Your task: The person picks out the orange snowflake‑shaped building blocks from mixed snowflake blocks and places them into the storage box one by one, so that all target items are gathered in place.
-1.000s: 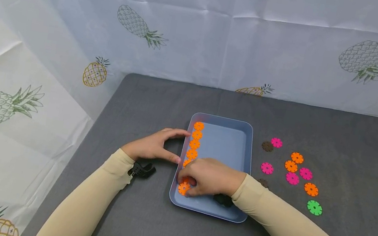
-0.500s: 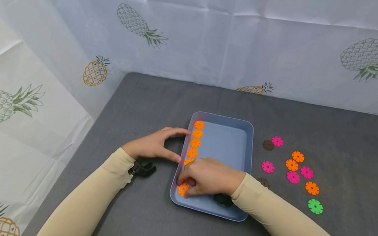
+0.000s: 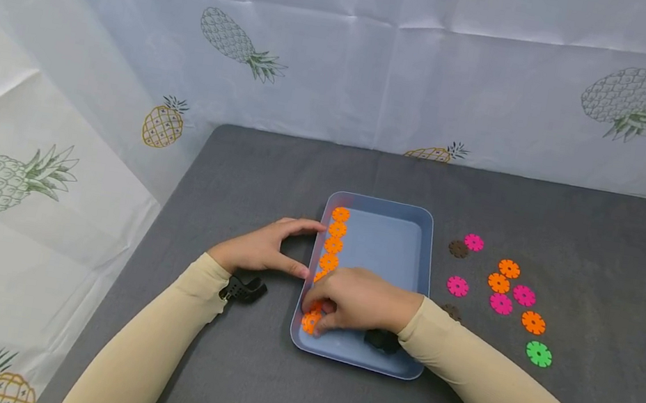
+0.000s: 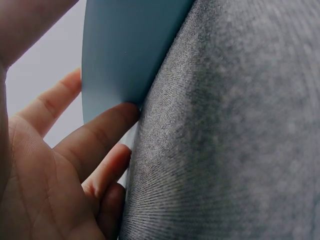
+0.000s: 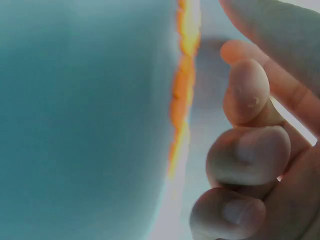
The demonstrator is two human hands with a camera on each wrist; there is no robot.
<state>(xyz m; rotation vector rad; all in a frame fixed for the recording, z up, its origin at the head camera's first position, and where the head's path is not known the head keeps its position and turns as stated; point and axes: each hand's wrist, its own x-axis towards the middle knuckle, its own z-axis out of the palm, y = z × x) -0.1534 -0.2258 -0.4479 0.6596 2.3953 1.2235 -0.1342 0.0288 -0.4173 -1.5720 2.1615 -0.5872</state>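
Note:
A blue-grey tray lies on the table, with a row of orange notched plastic discs along its left wall. My right hand is over the near end of this row. Its thumb and index finger are at the edges of the nearest orange notched disc, and its other fingers curl in. That hand hides part of the row. My left hand lies at the tray's left side, thumb and fingers spread. In the left wrist view, its fingertips touch the tray's outer wall.
Right of the tray, loose pink discs, orange discs, brown discs and a green disc lie on the grey tablecloth. A pineapple-print curtain hangs behind the table.
The nearest orange disc has shifted slightly left, towards the tray wall, along with my right fingertips. My left hand stays where it was.

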